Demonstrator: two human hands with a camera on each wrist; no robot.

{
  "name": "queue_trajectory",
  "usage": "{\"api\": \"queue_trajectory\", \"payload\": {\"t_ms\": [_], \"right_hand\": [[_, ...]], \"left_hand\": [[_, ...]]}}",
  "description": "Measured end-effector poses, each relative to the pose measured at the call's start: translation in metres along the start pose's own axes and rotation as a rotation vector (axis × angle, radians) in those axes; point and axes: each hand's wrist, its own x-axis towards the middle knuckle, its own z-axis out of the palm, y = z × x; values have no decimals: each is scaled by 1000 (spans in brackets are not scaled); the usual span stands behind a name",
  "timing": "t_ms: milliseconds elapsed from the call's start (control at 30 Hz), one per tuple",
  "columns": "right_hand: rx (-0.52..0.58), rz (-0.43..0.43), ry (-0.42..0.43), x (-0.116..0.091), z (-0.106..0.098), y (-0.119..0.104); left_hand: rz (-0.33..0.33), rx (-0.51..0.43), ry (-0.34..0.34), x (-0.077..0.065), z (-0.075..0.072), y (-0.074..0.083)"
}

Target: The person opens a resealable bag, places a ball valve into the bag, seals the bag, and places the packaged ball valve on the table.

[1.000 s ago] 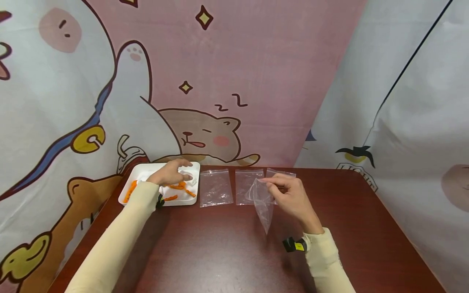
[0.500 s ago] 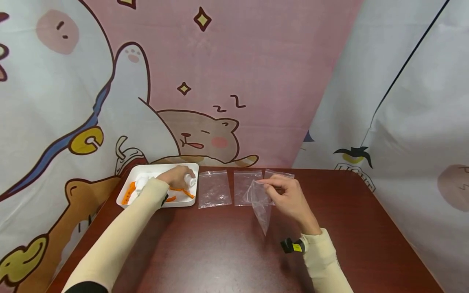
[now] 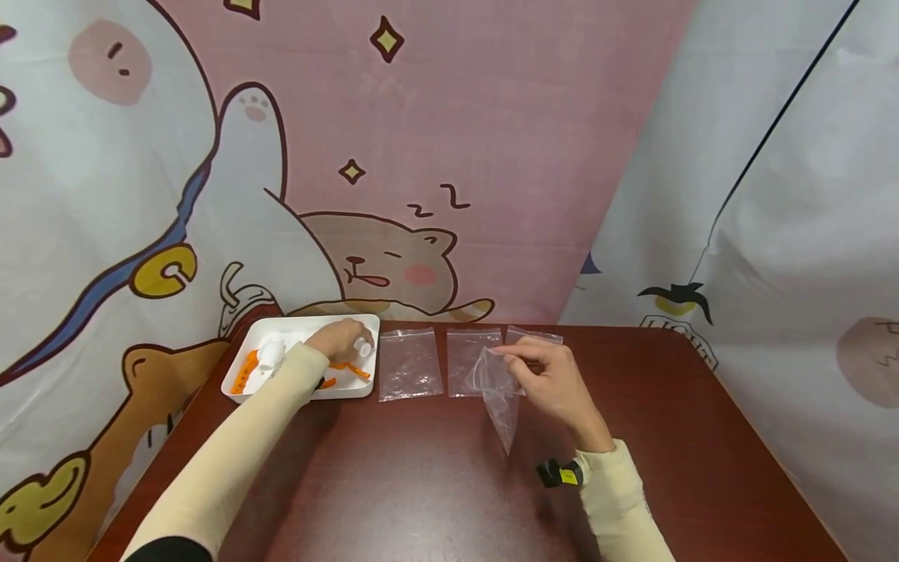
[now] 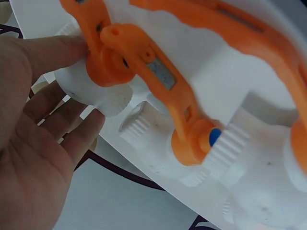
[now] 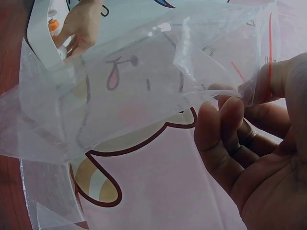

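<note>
In the head view, my left hand is down in the white tray at the table's far left. Up close in the left wrist view, its thumb and fingers grip a white plastic ball valve with an orange handle. More such valves lie beside it, one just right of the fingers and another farther right. Toward the middle of the table, my right hand pinches the top edge of a clear zip bag, which hangs with its lower corner downward. A red zip line shows near the pinch in the right wrist view.
Flat on the tabletop right of the tray lie a clear bag, a second bag and a third, the last two partly behind the right hand and its bag. A cartoon-printed cloth hangs behind the table.
My left hand has gone from spread fingers above the tray to a grip on a valve near the tray's right side. The right hand and its bag have stayed nearly still.
</note>
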Motion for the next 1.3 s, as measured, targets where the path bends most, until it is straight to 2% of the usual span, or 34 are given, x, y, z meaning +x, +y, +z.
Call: {"api": "queue_trajectory", "payload": {"t_ms": [200,367,867,1167,1300], "right_hand": [[5,0,-4,0,0,0],[3,-1,-1,0,0,1],[-11,4,-6,0,0,0],[43,27,-19,0,1,0],[56,31,-25,0,2,0]], "left_hand": [[14,-25,5,-4,-3,-2],[18,-73,37,-7,-2,-6],[0,-290,266,-18,-2,-20],[-49,-433,349,-28,-6,-12],[-50,-486,395,-33,-9,-5]]}}
